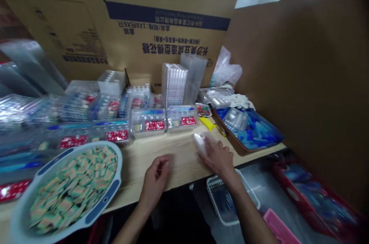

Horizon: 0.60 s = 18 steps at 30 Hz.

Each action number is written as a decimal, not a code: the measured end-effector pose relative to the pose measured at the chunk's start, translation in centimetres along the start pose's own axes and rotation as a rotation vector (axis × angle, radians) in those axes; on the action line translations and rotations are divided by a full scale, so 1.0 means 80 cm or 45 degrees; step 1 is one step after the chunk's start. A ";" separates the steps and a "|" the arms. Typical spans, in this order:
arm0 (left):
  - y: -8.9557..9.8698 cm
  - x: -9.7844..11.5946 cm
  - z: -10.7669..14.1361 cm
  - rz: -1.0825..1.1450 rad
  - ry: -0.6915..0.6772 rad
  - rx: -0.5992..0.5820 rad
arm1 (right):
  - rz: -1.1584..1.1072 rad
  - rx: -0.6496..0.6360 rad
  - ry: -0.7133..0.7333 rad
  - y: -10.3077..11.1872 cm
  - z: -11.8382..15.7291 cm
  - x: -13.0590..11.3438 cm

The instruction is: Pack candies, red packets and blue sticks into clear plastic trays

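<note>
My right hand [216,155] sits on the pale wooden table [181,163], its fingers around a small white object [200,143]. My left hand [157,180] rests nearby with curled fingers and nothing visible in them. Closest to the right hand are a yellow object [207,122] and clear plastic trays [181,117] holding red and blue packaged items. Left of my left hand, a pale blue bowl with dark blue handles [115,167] is heaped with small green-and-tan wrapped squares.
Many more clear trays [86,105] and stacked plastic containers [174,84] line the back. A brown tray of blue plastic [248,130] stands right. Large cardboard boxes [164,32] rise behind. A white basket [227,201], pink item [279,228] and red crate [314,201] sit below the table.
</note>
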<state>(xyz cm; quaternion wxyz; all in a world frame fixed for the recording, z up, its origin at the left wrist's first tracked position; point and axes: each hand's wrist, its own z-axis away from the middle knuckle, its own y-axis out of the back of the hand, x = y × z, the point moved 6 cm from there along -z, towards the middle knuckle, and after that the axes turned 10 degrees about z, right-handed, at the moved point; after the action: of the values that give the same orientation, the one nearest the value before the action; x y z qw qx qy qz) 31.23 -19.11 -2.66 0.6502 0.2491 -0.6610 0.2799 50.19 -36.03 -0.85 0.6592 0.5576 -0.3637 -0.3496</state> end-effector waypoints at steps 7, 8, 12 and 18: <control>0.004 -0.007 0.017 -0.513 -0.578 -0.057 | 0.064 0.381 -0.109 0.026 -0.036 0.046; 0.003 -0.007 0.019 -0.535 -0.602 -0.054 | -0.010 0.444 -0.173 0.040 -0.047 0.057; 0.002 -0.004 0.021 -0.577 -0.618 -0.040 | -0.227 0.380 -0.589 0.076 -0.121 0.124; 0.006 -0.002 0.020 -0.570 -0.657 -0.038 | -0.306 -0.072 -0.637 0.041 -0.203 0.170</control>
<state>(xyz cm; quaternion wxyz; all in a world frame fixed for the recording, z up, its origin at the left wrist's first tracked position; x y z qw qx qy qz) 29.77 -19.92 -2.85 0.5104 0.4411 -0.7366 0.0485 71.18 -39.52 1.76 0.5180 0.4745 -0.4364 -0.5622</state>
